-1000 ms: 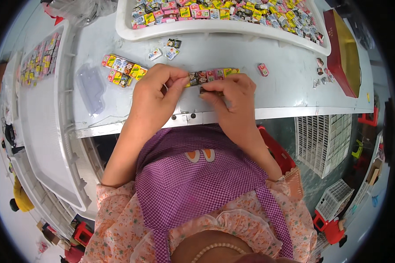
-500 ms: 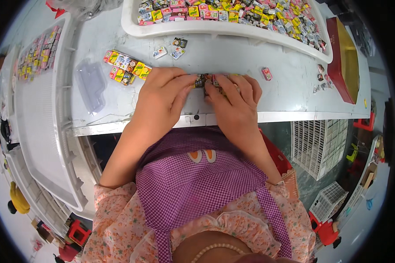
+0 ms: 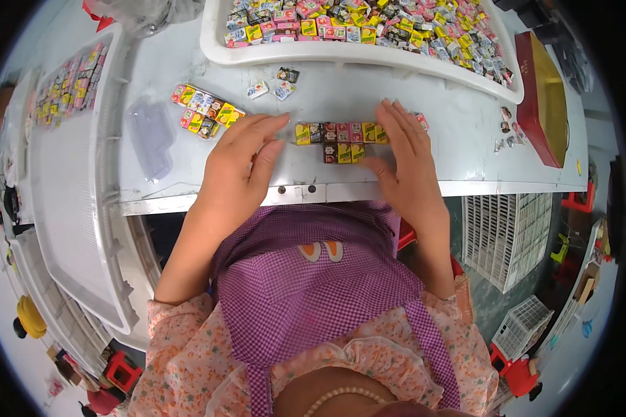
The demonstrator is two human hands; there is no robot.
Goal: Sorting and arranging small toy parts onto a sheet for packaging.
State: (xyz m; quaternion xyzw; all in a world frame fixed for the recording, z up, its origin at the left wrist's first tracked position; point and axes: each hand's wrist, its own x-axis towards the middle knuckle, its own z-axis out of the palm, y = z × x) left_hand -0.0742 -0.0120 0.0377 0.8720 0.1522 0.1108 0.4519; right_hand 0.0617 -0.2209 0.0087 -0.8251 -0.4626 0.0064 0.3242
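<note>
Small printed boxes in yellow, black and pink lie in a two-row cluster (image 3: 338, 134) in front of me, the upper row longer than the lower. At its right end is my right hand (image 3: 412, 163), fingers stretched out and thumb apart; whether it touches the boxes I cannot tell. My left hand (image 3: 238, 158) is held off the cluster's left end, thumb and fingers apart, holding nothing. Beyond the left hand lies a second two-row cluster (image 3: 203, 104), its right end partly covered by the fingers. A pink box (image 3: 421, 121) shows behind my right fingers.
A white tray (image 3: 285, 55) heaped with small boxes stands at the back. Three loose boxes (image 3: 283, 90) lie before it. At left are a clear plastic mould (image 3: 151, 142) and a white tray (image 3: 62, 181); at right, a red-and-gold box lid (image 3: 541, 97). The table edge (image 3: 306, 194) runs close to me.
Both hands have drawn apart from the middle cluster, the left to the left and the right to the right. They have let go of most of it, and its two rows now show.
</note>
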